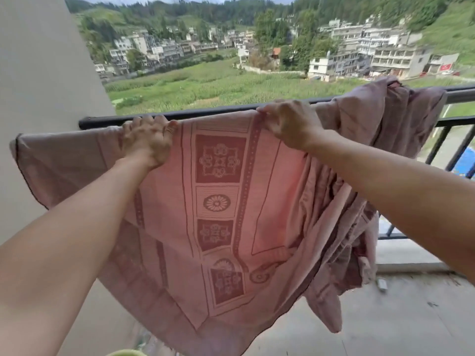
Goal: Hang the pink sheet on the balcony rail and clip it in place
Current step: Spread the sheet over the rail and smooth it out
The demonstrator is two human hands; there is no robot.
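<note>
A pink sheet (218,227) with dark red flower squares and stripes hangs in front of the black balcony rail (205,111). Its top edge lies level with the rail. My left hand (147,140) grips that edge left of centre. My right hand (289,124) pinches the same edge further right, close to the rail. The sheet's right part is bunched up and draped over the rail (385,111). Its left corner sticks out past the rail's end, in front of the wall. No clip is visible.
A pale wall (38,86) stands at the left, where the rail ends. Black vertical bars (460,147) run under the rail at the right. A small grey object (381,283) lies on the concrete floor. A green rim (123,352) shows at the bottom edge.
</note>
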